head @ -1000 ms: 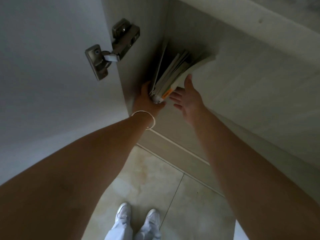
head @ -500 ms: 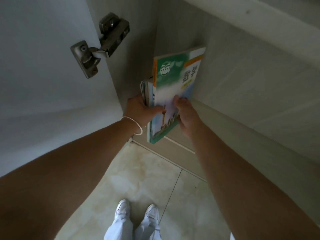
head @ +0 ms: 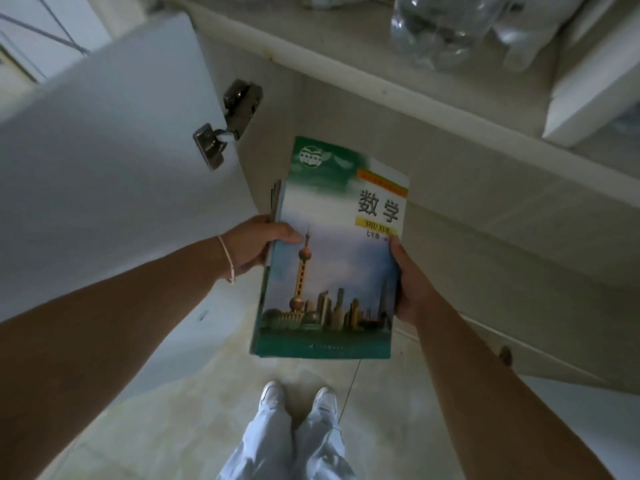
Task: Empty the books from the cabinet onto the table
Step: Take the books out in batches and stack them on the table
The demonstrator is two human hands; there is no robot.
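Head view: a stack of books [head: 329, 265] is held flat in the air in front of the open cabinet [head: 450, 188], above the tiled floor [head: 194, 393] and the person's white shoes [head: 298, 398]. The top book shows a green-edged cover with a tower and city skyline and the printed words "SHU XUE". Edges of other books show beneath it at the upper left.

The left hand [head: 251, 249] has its grip closed on the stack's left edge, thumb lying over the cover and the other fingers hidden under the books. A thin white bracelet [head: 227, 259] circles that wrist. The right hand [head: 410, 285] has its grip closed on the right edge, thumb on top near the small print and the remaining fingers out of sight below.

The white cabinet door [head: 104, 161] stands swung open to the left, with a metal hinge [head: 228, 123] joining it to the cabinet's side wall. Above the cabinet, the bench [head: 346, 50] carries clear plastic bottles [head: 450, 26] and a white block [head: 595, 81] at the upper right; what the block is cannot be told. Pale trouser legs [head: 287, 445] appear at the bottom.
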